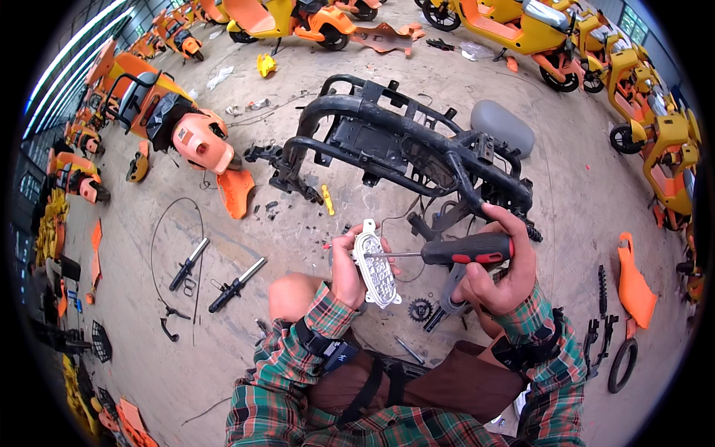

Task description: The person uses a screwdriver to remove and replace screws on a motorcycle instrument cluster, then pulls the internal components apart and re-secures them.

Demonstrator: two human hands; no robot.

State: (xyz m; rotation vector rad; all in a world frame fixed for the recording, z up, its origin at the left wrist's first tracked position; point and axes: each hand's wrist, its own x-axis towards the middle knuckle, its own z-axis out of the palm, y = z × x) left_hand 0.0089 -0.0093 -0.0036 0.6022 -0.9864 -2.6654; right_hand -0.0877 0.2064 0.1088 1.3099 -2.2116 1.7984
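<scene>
My left hand is closed around the edge of an oval lamp, with a white rim, small mounting tabs and a shiny, faceted silvery inside. In my right hand is a screwdriver with a black and red handle. Its shaft points left, and the tip meets the lamp's left rim by my left fingers; exactly what it touches there is too small to tell. Just beyond my hands a black scooter frame lies on the floor, stripped of its body panels.
Two fork tubes and a thin cable lie at left. A yellow tool-like piece is beside the frame. A sprocket sits near my legs. Orange panels and a black ring lie at right. Yellow-orange scooters stand around.
</scene>
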